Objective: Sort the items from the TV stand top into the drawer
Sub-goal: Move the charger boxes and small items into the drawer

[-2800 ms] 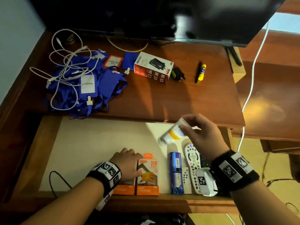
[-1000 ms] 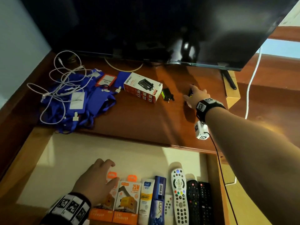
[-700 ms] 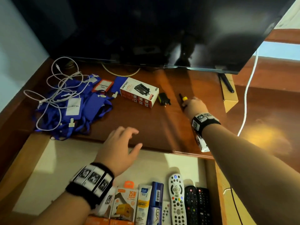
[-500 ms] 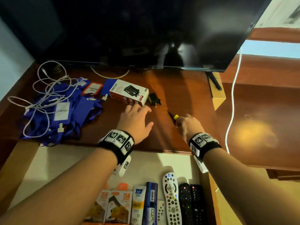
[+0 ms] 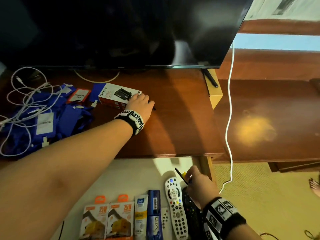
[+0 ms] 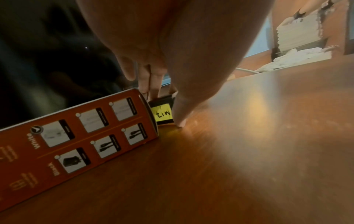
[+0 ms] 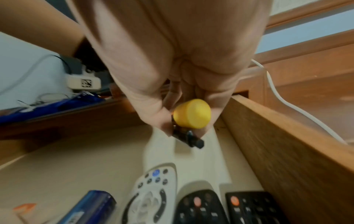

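Note:
My left hand (image 5: 141,102) reaches across the TV stand top (image 5: 181,127). In the left wrist view its thumb and fingers (image 6: 148,81) pinch a small black adapter with a yellow label (image 6: 162,112). The adapter stands on the wood against the end of an orange and white power strip box (image 5: 117,96). My right hand (image 5: 191,176) hovers over the right side of the open drawer (image 5: 131,172). It grips a yellow-capped glue stick (image 7: 192,113) and a black pen (image 7: 188,138) together, above the remotes.
Two orange charger boxes (image 5: 109,220), a tube (image 5: 141,217), a blue box (image 5: 154,213), a white remote (image 5: 175,205) and black remotes (image 7: 201,207) line the drawer front. Blue lanyards tangled with white cables (image 5: 43,115) lie left on the stand. The TV (image 5: 121,32) overhangs the back.
My right hand took the pen and glue stick off the stand and brought them down over the drawer. My left hand left the drawer and reached to the black adapter by the box.

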Available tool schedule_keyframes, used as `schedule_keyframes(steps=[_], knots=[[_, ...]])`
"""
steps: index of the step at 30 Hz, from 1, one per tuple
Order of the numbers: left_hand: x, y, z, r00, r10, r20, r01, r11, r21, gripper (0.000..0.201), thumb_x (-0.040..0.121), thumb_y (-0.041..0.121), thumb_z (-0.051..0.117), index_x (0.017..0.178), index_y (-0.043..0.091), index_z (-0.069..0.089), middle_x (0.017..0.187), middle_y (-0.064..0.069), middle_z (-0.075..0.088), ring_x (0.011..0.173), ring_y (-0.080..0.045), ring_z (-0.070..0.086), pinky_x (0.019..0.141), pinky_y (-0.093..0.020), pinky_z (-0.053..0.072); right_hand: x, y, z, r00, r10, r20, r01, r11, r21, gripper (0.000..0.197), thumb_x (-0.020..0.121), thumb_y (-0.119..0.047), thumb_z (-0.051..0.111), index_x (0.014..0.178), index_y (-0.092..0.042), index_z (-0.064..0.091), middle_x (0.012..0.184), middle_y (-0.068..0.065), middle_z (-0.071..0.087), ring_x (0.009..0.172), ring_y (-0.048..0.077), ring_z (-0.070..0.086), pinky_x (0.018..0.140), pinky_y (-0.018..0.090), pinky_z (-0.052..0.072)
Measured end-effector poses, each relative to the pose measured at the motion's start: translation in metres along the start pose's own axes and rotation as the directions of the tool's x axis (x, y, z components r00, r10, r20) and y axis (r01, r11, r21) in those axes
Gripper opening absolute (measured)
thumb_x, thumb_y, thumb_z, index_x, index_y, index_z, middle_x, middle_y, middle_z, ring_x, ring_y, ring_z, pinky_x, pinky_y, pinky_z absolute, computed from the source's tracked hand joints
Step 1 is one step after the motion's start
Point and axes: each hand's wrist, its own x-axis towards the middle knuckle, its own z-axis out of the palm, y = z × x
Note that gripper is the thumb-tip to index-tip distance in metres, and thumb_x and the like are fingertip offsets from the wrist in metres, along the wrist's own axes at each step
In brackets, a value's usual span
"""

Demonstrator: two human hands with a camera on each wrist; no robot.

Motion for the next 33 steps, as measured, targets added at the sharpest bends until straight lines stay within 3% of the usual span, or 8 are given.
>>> schedule_keyframes(steps=[2, 6, 12, 16, 22, 28, 31, 33], knots=[[-0.011, 0.002, -0.001, 0.999, 0.007, -0.036, -0.007, 1.000, 0.006, 0.036, 0.101, 0.014, 0.045, 0.136, 0.016, 0.051, 0.137, -0.011, 0.051, 0.133, -0.032, 0.044, 0.114, -0.044, 0.035, 0.015, 0.004, 0.008, 0.998, 0.070, 0.005, -0.071, 0.997, 0.018, 0.035, 0.094, -0.007, 0.054, 0.125, -0.019, 0.044, 0.104, 0.001, 0.071, 0.089, 0.022, 0.066, 0.059, 0.024, 0.046], [-0.044, 0.011, -0.005, 0.996, -0.008, -0.086, 0.002, 0.997, -0.072, 0.032, 0.101, 0.028, 0.056, 0.131, 0.019, 0.052, 0.129, -0.011, 0.053, 0.125, -0.032, 0.047, 0.106, -0.045, 0.039, 0.050, 0.009, 0.021, 0.986, 0.160, 0.036, -0.159, 0.986, -0.044, 0.040, 0.094, -0.001, 0.053, 0.133, -0.004, 0.045, 0.120, 0.015, 0.069, 0.113, 0.031, 0.067, 0.089, 0.035, 0.053], [-0.146, 0.057, -0.010, 0.960, -0.044, -0.275, -0.110, 0.847, -0.520, 0.046, 0.091, 0.059, 0.059, 0.118, 0.022, 0.060, 0.119, 0.001, 0.059, 0.106, -0.022, 0.053, 0.088, -0.040, 0.050, 0.083, 0.007, 0.022, 0.987, 0.158, 0.034, -0.148, 0.968, -0.200, 0.044, 0.097, -0.002, 0.049, 0.140, 0.004, 0.043, 0.131, 0.019, 0.061, 0.118, 0.031, 0.065, 0.095, 0.036, 0.055], [-0.211, 0.088, -0.001, 0.989, 0.124, 0.083, -0.029, 0.704, -0.710, 0.052, 0.095, 0.074, 0.034, 0.123, 0.033, 0.052, 0.117, 0.018, 0.054, 0.108, -0.005, 0.044, 0.097, -0.026, 0.045, 0.091, 0.003, 0.016, 0.979, 0.199, 0.036, -0.182, 0.946, -0.269, 0.041, 0.102, -0.006, 0.046, 0.141, 0.005, 0.046, 0.136, 0.020, 0.059, 0.124, 0.030, 0.061, 0.100, 0.036, 0.053], [-0.213, 0.117, 0.057, 0.900, 0.087, 0.428, 0.323, 0.527, -0.786, 0.045, 0.088, 0.069, 0.062, 0.099, 0.026, 0.058, 0.095, 0.009, 0.063, 0.088, -0.013, 0.060, 0.081, -0.035, 0.055, 0.085, -0.003, 0.014, 0.974, 0.226, -0.014, -0.222, 0.938, -0.266, 0.040, 0.099, -0.004, 0.047, 0.138, 0.007, 0.048, 0.134, 0.022, 0.059, 0.120, 0.030, 0.064, 0.095, 0.035, 0.055], [-0.152, 0.132, 0.079, 0.876, -0.020, 0.481, 0.425, 0.503, -0.752, 0.051, 0.090, 0.068, 0.060, 0.083, 0.018, 0.060, 0.079, 0.001, 0.065, 0.076, -0.021, 0.063, 0.063, -0.032, 0.049, 0.055, -0.001, 0.006, 0.973, 0.222, -0.055, -0.228, 0.965, -0.127, 0.032, 0.095, -0.003, 0.044, 0.125, -0.004, 0.053, 0.123, 0.017, 0.059, 0.112, 0.033, 0.065, 0.091, 0.038, 0.052], [-0.116, 0.147, 0.087, 0.865, -0.002, 0.502, 0.425, 0.534, -0.731, 0.056, 0.093, 0.069, 0.055, 0.087, 0.013, 0.062, 0.095, -0.005, 0.071, 0.090, -0.026, 0.069, 0.071, -0.032, 0.054, 0.040, 0.007, 0.004, 0.978, 0.194, -0.080, -0.201, 0.975, -0.096, 0.031, 0.094, -0.004, 0.048, 0.123, -0.009, 0.059, 0.119, 0.012, 0.067, 0.109, 0.030, 0.066, 0.087, 0.036, 0.051], [-0.101, 0.160, 0.090, 0.848, 0.019, 0.530, 0.425, 0.573, -0.700, 0.057, 0.095, 0.068, 0.053, 0.080, 0.013, 0.057, 0.090, -0.009, 0.069, 0.091, -0.029, 0.071, 0.064, -0.031, 0.049, 0.030, 0.012, 0.003, 0.981, 0.162, -0.102, -0.169, 0.983, -0.065, 0.030, 0.095, -0.006, 0.051, 0.123, -0.011, 0.061, 0.117, 0.010, 0.069, 0.107, 0.027, 0.066, 0.085, 0.033, 0.051]])
